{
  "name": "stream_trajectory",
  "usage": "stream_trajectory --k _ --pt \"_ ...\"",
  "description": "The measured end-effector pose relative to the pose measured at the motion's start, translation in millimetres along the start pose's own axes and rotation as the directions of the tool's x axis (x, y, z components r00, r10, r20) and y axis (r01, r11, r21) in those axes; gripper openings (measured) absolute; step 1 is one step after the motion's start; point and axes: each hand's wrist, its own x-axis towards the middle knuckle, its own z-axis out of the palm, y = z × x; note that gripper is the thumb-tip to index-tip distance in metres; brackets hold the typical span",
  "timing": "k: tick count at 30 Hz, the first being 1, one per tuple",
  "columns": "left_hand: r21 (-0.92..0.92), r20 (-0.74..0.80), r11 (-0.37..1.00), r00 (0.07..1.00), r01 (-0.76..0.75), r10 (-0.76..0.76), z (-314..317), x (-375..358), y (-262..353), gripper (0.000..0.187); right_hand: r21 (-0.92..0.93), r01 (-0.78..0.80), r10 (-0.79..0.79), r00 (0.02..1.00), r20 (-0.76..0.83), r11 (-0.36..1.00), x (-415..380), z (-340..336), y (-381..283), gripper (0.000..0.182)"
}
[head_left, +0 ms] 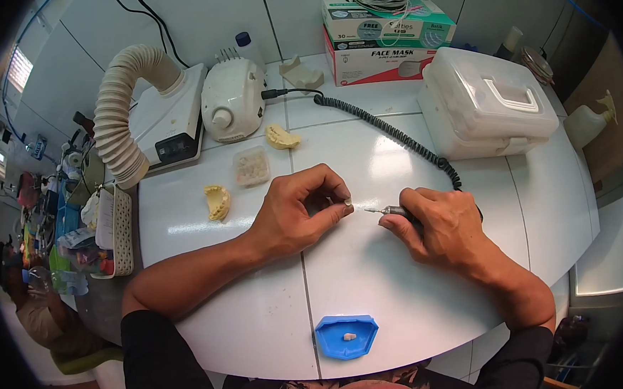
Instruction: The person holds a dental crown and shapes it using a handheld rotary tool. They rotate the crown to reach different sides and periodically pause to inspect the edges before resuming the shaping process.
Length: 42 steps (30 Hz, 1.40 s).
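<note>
My left hand pinches a small whitish piece between thumb and fingertips; it looks like a dental crown, but it is too small to be sure. My right hand is wrapped round a dental handpiece, whose thin bur points left at the piece with a small gap between them. A black coiled cord runs from behind the right hand to the white micromotor unit. Close to my body, a blue tray holds a small tooth-like piece.
Yellowish dental casts and a clear box of small pieces lie left of my left hand. A ribbed suction hose curves at the left. Mask boxes and a white lidded case stand at the back. A person sits far left.
</note>
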Motion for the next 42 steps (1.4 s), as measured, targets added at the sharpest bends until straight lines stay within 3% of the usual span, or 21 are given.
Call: stream_trajectory --k 7,42 --pt "0.025 0.020 0.996 0.996 -0.082 0.081 3.3 -1.1 0.1 0.016 -0.019 0.009 -0.009 1.000 -0.006 1.000 -1.1 2.3 -4.2 0.053" --pt "0.069 0.027 0.995 0.997 -0.069 0.067 5.3 -0.9 6.7 0.012 -0.139 0.027 -0.033 0.999 -0.041 0.990 -2.5 14.3 -10.7 0.051"
